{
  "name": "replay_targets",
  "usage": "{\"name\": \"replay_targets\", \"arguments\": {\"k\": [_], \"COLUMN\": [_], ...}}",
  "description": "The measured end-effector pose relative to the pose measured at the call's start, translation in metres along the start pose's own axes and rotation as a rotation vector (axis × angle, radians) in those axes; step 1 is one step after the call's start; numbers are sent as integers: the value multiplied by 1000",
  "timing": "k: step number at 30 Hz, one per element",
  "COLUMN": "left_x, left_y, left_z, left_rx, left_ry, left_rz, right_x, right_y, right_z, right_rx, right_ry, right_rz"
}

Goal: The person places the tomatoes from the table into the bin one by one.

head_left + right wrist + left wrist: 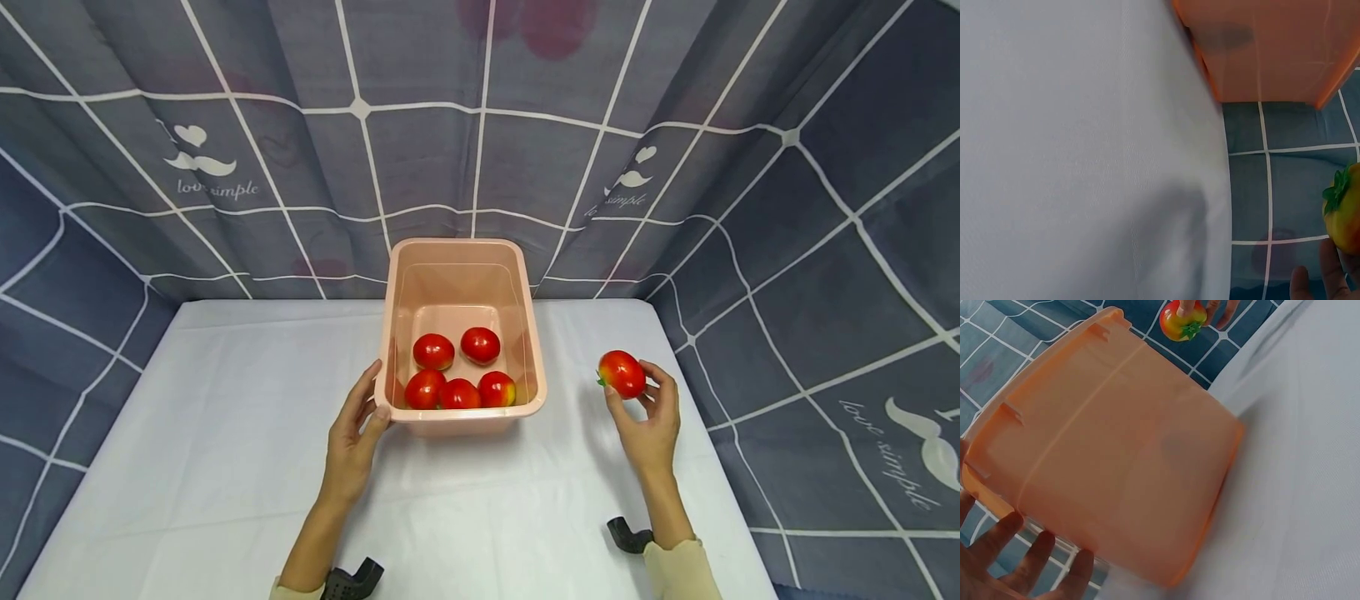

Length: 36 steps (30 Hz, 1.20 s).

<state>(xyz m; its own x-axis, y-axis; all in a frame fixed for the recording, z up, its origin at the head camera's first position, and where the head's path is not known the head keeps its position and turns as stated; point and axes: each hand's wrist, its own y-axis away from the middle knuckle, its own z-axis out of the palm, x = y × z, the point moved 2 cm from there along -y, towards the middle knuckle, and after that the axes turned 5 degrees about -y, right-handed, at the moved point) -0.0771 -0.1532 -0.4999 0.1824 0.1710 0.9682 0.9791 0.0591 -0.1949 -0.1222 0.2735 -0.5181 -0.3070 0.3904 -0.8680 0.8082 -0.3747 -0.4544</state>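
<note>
A peach-coloured plastic bin [457,252] stands on the white-covered table, with several red tomatoes [433,352] lying on its floor. My left hand [354,443] holds the bin at its near left corner, thumb at the front rim and fingers along the left side. In the left wrist view those fingers [1034,565] are spread against the bin wall [1122,444]. Off to the right of the bin, my right hand [651,425] grips another tomato [621,373], raised above the table. The right wrist view catches its green leafy top [1337,190] and yellowish underside.
Grey-blue curtains [427,167] with white grid lines hang behind the table and along both sides. The white tablecloth [225,433] spreads left and in front of the bin. A black device [628,535] sits at each wrist.
</note>
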Motion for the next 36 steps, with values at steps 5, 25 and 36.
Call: {"name": "replay_targets", "arguments": {"k": [5,25,36], "left_x": [1,-1,-3], "left_y": [0,-1,-2], "left_z": [0,0,-1], "left_rx": [4,18,16], "left_ry": [4,-6,-17], "left_rz": [-1,37,30], "right_x": [-13,-82,-96], "right_y": [1,2,11], "right_z": [7,61,83], "right_rx": [-14,-207,-261], "right_ry": [-29,-159,-158], "right_rz": [-31,-234,-312]}}
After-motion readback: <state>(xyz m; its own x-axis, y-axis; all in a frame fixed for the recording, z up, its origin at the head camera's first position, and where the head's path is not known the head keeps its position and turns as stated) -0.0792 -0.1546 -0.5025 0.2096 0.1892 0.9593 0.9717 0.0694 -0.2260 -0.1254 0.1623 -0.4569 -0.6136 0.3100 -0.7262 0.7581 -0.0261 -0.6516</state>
